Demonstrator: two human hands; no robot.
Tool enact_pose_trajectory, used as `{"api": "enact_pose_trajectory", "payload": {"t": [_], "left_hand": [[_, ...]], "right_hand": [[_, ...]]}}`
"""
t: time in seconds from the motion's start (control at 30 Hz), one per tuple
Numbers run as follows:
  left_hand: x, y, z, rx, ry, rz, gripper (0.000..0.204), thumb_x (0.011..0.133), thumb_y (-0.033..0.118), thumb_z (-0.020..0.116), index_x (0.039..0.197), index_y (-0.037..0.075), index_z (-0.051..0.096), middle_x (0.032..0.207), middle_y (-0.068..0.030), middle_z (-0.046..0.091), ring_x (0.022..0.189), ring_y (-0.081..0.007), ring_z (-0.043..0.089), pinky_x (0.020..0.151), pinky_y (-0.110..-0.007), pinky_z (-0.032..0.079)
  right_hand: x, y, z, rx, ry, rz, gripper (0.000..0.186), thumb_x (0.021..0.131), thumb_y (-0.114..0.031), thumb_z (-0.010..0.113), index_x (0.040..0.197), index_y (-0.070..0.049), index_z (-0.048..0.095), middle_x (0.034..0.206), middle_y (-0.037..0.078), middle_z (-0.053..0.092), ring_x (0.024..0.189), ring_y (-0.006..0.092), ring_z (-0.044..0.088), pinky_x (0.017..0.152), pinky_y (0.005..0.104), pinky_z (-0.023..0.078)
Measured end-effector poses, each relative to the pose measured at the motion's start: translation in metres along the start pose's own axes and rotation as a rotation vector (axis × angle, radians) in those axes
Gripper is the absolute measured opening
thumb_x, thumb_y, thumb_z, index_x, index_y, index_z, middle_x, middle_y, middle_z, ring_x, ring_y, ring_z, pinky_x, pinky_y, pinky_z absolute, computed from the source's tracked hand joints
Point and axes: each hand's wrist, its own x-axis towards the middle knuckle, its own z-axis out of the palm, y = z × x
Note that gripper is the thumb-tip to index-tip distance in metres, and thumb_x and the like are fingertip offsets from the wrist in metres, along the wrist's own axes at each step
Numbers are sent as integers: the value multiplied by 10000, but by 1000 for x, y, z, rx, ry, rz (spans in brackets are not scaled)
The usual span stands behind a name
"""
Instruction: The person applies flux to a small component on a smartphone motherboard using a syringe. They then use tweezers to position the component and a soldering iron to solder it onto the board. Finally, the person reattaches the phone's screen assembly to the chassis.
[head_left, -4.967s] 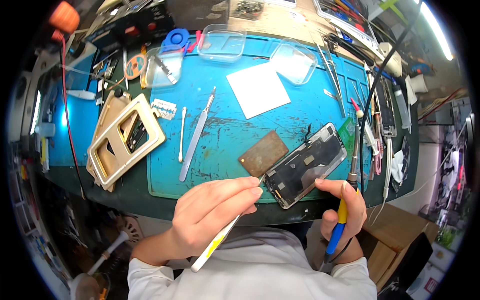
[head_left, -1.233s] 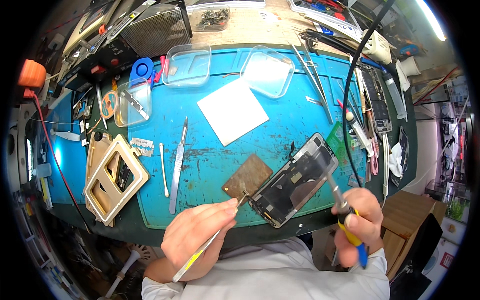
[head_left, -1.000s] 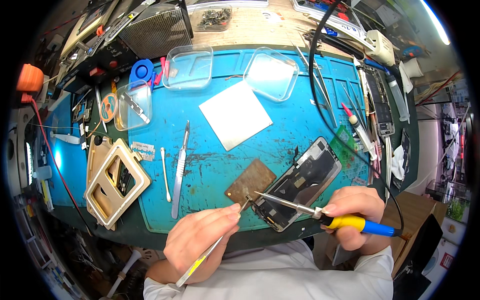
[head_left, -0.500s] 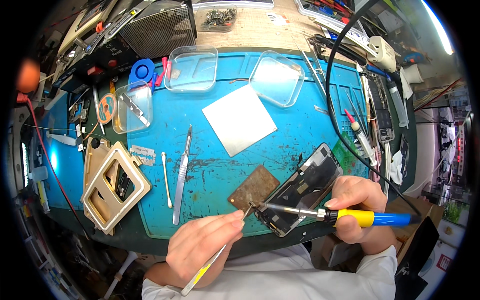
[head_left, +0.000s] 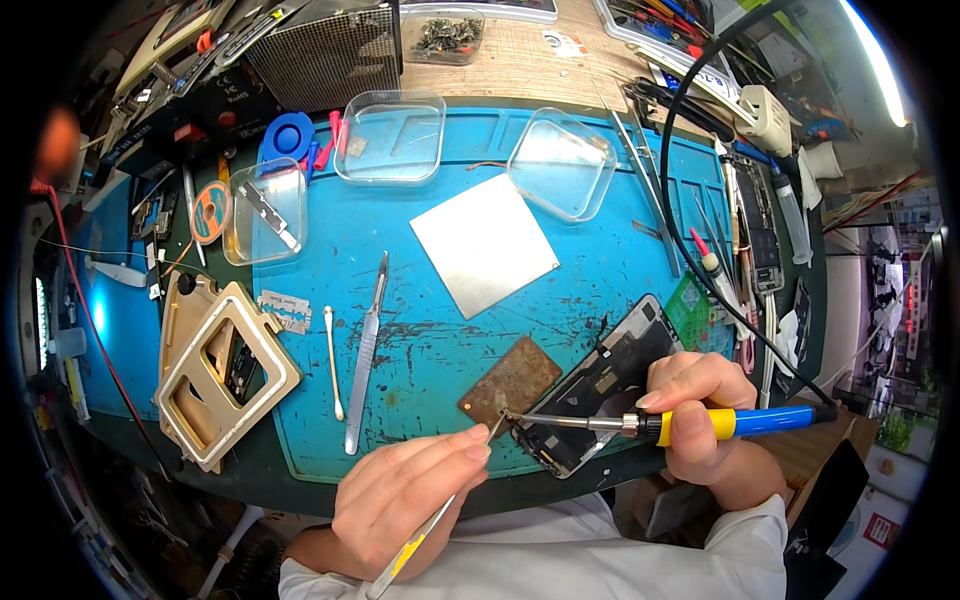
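Note:
My left hand is closed around metal tweezers with a yellow patch, their tips at the lower corner of a brownish metal plate. My right hand grips a yellow-and-blue soldering iron; its tip meets the tweezer tips there, where the small detail is hard to make out. A black phone screen assembly lies at an angle beside the plate, partly under the iron and my right fingers. A silver scalpel and a cotton swab lie to the left.
Beige mould frames and a razor blade sit left. A white square plate, clear boxes, solder wick and long tweezers are farther back. The black cable loops down the right side of the blue mat.
Over these seconds my right hand has swung the iron from upright to nearly level, bringing its tip to the brown plate. My left hand keeps the tweezers there. The view has shifted slightly.

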Motion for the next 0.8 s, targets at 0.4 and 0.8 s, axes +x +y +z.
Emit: {"api": "enact_pose_trajectory", "payload": {"t": [0.4, 0.8], "left_hand": [[0, -1, -2, -1, -21, 6, 394, 745, -90, 841, 1115, -20, 725, 1057, -179, 787, 932, -275, 782, 737, -299, 597], [0, -1, -2, 0, -23, -6, 403, 749, -82, 840, 1128, -3, 729, 1077, -167, 788, 920, -267, 778, 743, -300, 599]], "right_hand": [[2, -1, 0, -52, -22, 25, 128, 937, -132, 702, 961, -6, 705, 726, 97, 682, 591, 161, 639, 549, 282, 499], [5, -2, 0, -61, -46, 16, 157, 947, -164, 704, 956, -7, 703, 713, 81, 674, 586, 169, 633, 551, 293, 503]]}}
